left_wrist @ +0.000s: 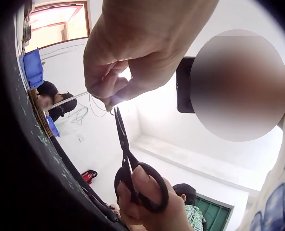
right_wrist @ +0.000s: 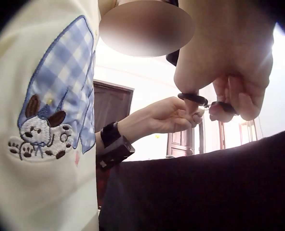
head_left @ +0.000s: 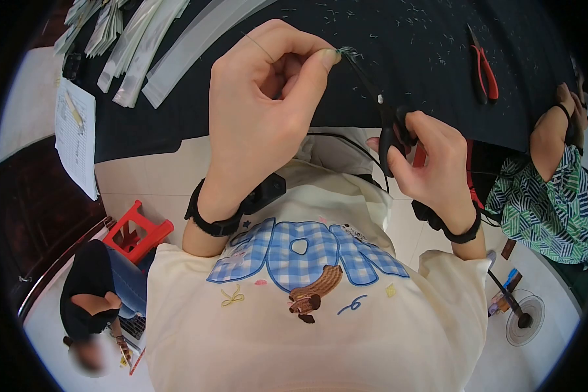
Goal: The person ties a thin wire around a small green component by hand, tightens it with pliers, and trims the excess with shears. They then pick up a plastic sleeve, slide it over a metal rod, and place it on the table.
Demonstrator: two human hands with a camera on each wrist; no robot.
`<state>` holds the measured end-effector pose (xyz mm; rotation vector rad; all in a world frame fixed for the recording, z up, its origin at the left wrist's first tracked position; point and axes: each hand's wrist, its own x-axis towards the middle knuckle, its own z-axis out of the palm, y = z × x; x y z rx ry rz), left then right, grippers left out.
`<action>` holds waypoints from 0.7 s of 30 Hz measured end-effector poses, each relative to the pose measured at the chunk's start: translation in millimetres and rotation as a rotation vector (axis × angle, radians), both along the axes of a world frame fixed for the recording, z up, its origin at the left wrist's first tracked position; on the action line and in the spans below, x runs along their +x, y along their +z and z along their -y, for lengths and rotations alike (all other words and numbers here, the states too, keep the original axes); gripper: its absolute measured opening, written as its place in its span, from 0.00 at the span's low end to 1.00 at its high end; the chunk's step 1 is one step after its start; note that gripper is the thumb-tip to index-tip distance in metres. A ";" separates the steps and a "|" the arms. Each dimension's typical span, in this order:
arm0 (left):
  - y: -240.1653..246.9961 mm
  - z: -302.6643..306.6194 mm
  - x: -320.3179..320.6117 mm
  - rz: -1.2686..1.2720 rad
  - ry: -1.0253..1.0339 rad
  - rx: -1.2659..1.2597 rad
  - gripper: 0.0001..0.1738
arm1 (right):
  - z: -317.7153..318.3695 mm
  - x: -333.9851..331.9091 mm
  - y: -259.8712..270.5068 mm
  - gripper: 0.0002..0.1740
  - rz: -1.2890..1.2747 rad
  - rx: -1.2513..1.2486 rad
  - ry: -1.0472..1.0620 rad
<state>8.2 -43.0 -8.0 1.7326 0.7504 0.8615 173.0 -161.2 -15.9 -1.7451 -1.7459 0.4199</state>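
Note:
My left hand [head_left: 264, 98] pinches a thin, fine strand [head_left: 349, 50] between thumb and forefinger above the black cloth; its greenish ends poke out past the fingertips. In my right hand [head_left: 441, 157] I hold black-handled scissors [head_left: 387, 121], with thumb and fingers through the loops. The narrow blades point up to the left hand's fingertips, right at the strand. From the left wrist view, the scissors [left_wrist: 122, 134] stand just under the pinching left hand [left_wrist: 137, 53]. The right wrist view shows a handle loop [right_wrist: 193, 99] around the right hand's [right_wrist: 229, 67] thumb.
Small pale clippings [head_left: 438, 46] are scattered over the black cloth [head_left: 242, 117]. Red-handled pliers [head_left: 483, 72] lie at the right. Clear plastic strips [head_left: 183, 59] and a written sheet [head_left: 75, 144] are at the left. Other people sit at both sides; a red stool [head_left: 137, 232] stands at the left.

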 end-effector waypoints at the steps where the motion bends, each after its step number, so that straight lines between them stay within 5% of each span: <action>1: 0.1 -0.2 -0.2 -0.008 0.003 0.005 0.04 | 0.4 -0.3 -0.6 0.13 -0.001 -0.002 -0.009; 21: -0.6 0.6 -0.1 -0.037 0.005 0.084 0.03 | -2.3 -0.1 -1.6 0.14 0.074 0.023 0.004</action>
